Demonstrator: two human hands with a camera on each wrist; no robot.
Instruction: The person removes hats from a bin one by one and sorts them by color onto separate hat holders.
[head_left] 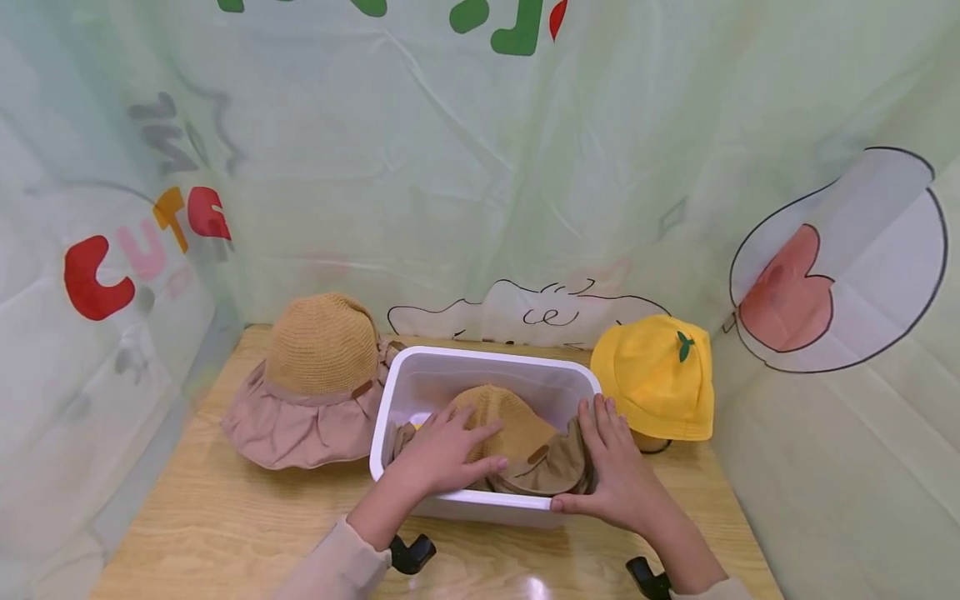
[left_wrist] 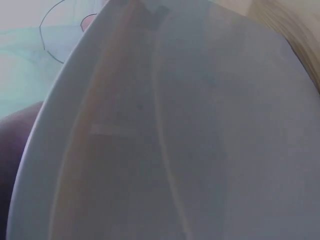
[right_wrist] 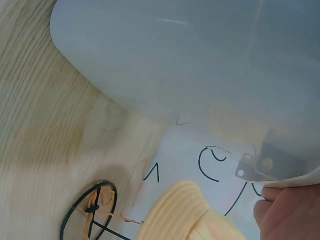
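Observation:
A white plastic bin [head_left: 495, 357] stands on the wooden table. Inside it lies a sun hat [head_left: 517, 417] with a tan knitted crown and a brown fabric brim. My left hand [head_left: 450, 450] reaches over the front rim, its spread fingers resting on the hat's crown. At the bin's front right corner is my right hand [head_left: 618, 475]; its fingers lie extended along the right side and its thumb touches the front rim. The bin's wall [left_wrist: 200, 125] fills most of the left wrist view. Whatever lies under the hat is mostly hidden.
Left of the bin sits another sun hat [head_left: 322, 346] with a pinkish brim. A yellow cap [head_left: 660, 375] with a green sprout is close on the right. Beside that cap, a black ring [right_wrist: 116, 200] is on the table [head_left: 225, 517]. Printed curtains enclose the back and sides.

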